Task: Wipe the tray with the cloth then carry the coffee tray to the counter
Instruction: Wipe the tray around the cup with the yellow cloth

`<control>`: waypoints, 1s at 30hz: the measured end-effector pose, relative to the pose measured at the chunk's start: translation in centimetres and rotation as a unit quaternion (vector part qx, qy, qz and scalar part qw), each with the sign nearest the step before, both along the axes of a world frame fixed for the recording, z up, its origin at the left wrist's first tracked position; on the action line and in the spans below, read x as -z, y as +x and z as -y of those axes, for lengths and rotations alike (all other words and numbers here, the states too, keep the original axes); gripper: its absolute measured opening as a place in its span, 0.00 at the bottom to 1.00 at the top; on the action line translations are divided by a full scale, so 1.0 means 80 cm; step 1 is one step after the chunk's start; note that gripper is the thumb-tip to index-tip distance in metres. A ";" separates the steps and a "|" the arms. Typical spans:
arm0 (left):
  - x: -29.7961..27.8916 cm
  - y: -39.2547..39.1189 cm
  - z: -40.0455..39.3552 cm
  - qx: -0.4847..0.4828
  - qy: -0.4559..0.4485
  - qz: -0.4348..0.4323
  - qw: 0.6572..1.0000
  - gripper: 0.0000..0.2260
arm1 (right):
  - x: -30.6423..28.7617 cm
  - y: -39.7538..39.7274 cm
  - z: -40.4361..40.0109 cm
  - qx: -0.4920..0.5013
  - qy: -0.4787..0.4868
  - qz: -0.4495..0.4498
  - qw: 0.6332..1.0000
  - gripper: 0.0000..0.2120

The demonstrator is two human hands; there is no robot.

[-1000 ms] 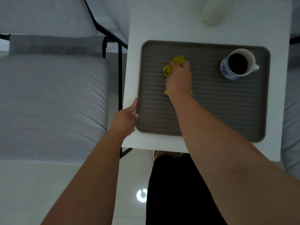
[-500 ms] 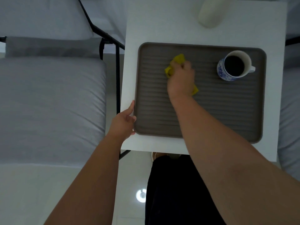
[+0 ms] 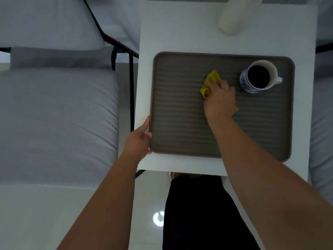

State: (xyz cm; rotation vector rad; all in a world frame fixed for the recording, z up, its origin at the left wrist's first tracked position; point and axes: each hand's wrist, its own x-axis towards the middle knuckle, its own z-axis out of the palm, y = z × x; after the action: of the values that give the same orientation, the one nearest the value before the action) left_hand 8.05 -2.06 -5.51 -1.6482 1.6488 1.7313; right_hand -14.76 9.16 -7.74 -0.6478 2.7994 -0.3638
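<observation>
We see the tray [image 3: 180, 123], brown and ribbed, lying flat on the white tabletop [image 3: 180, 29], filling most of its near half. The yellow cloth [image 3: 211, 79] sits bunched on the tray's floor a little past the middle, toward the far edge, and our right hand [image 3: 220, 100] is on top of it, fingers curled over the cloth and gripping it against the ribs. One corner of the cloth pokes out ahead of the fingers and a small tip shows at the wrist side. Just to the right of that hand, apart from it, stands the cup [image 3: 257, 76], blue and white outside, filled with dark coffee, its handle pointing right, near the tray's far right corner.

Our right forearm comes in from the lower right and crosses the tray's near rim on a slant. Our left hand [image 3: 139, 139] rests at the tray's near left corner, the thumb stretched along the left rim and the fingers tucked at the edge; they lie loose rather than clenched.

The tray's left rim runs close to the tabletop's left edge, with a narrow white strip between, and a wider strip lies along the near edge. Beyond the far rim the tabletop holds a pale bottle [image 3: 234, 17]. A grey cushioned seat [image 3: 59, 114] with a black frame stands to the left.
</observation>
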 end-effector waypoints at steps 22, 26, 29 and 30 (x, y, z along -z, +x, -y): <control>0.000 0.000 -0.003 0.025 -0.027 -0.009 0.999 0.24 | 0.010 0.005 -0.040 -0.074 0.051 -0.034 0.995 0.25; 0.001 0.001 -0.004 0.028 -0.032 -0.008 0.999 0.24 | -0.004 0.039 0.018 -0.130 0.044 0.002 0.991 0.24; 0.003 0.001 -0.004 0.021 -0.035 -0.007 0.999 0.24 | -0.015 0.075 0.069 -0.201 0.039 0.028 0.978 0.26; 0.004 0.000 -0.005 0.017 -0.034 -0.006 0.999 0.24 | -0.017 0.084 0.083 -0.211 0.040 0.038 0.976 0.26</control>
State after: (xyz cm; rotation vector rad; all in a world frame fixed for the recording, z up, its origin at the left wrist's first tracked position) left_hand 8.05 -1.69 -5.83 -1.6313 1.7492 1.6894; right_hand -8.00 2.49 -6.35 -1.1486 2.4991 -0.1849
